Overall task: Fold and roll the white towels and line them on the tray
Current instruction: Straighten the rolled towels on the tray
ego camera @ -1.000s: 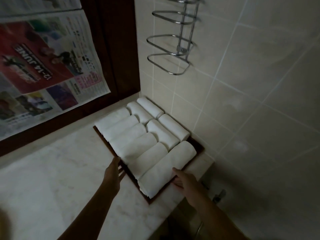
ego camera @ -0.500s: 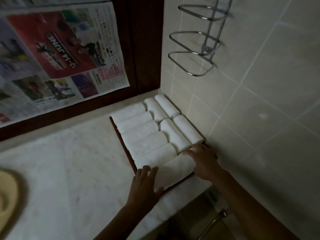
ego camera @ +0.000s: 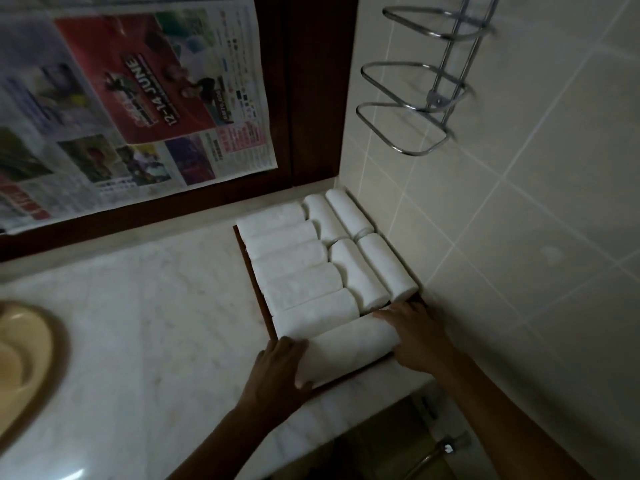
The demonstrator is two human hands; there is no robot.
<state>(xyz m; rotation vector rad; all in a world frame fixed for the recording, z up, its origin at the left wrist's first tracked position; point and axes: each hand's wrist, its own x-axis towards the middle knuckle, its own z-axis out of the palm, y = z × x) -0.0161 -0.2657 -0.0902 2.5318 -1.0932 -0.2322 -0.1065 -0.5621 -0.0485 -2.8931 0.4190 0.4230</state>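
Your left hand [ego camera: 277, 365] grips the left end of the nearest roll [ego camera: 349, 348], thumb on its near side and fingers curved over the top. Your right hand [ego camera: 412, 337] rests against its right end, fingers straight along the far side. This white towel roll lies at the near edge of the dark wooden tray [ego camera: 257, 289], touching the other rolled towels [ego camera: 298, 282] packed behind it. The tray sits on the marble counter [ego camera: 138, 323], against the tiled wall [ego camera: 519, 237] at right.
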